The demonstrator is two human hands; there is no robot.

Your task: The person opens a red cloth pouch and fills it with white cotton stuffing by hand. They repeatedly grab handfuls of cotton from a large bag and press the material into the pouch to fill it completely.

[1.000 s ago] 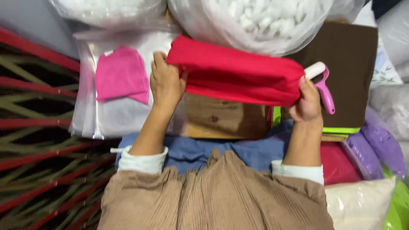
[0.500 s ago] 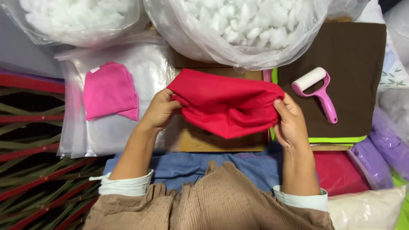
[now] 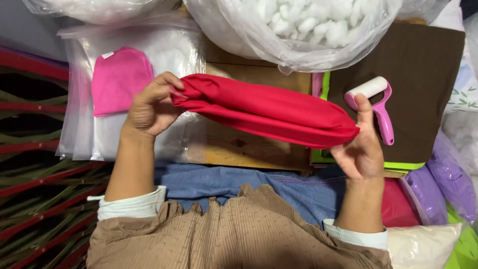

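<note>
Two hands, left hand (image 3: 149, 107) and right hand (image 3: 361, 149), are closed on opposite ends of a red fabric cover (image 3: 264, 112), stretched flat; filling from the stuffing bag (image 3: 298, 30) beyond is not yet inserted.

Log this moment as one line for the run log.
left hand: grips left end of red cloth | right hand: grips right end | cloth: stretched above wooden board | lint roller: on brown felt

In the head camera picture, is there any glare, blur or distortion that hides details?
Head view: soft, even light with no hard shadows; pale glare on the clear plastic bag of white stuffing; the red fabric, left hand and right hand look sharp; no bending of lines is evident at the edges.
</note>
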